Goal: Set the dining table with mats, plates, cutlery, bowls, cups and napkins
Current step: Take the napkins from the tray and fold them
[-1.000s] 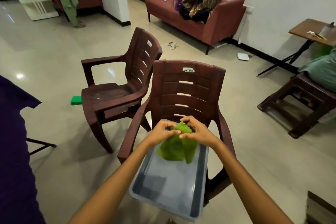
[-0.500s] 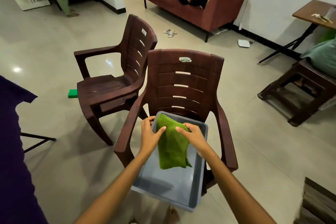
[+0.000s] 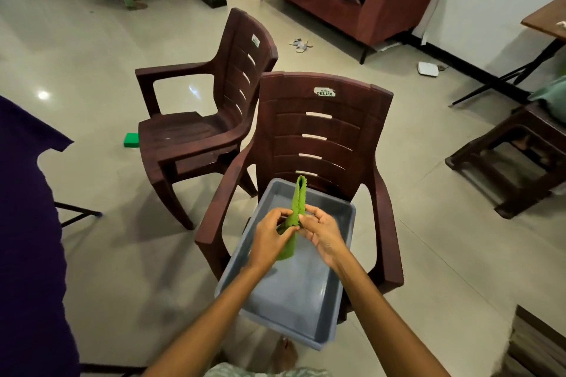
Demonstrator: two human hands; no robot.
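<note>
With the left hand [image 3: 269, 236] and right hand [image 3: 320, 232] both pinching the folded green napkin [image 3: 295, 211] above the grey tray [image 3: 346, 217], a slackened pinch could unfold it or drop it.

chair [image 3: 324, 131] | seat: 1 grey tray [image 3: 343, 217] | overhanging front
</note>
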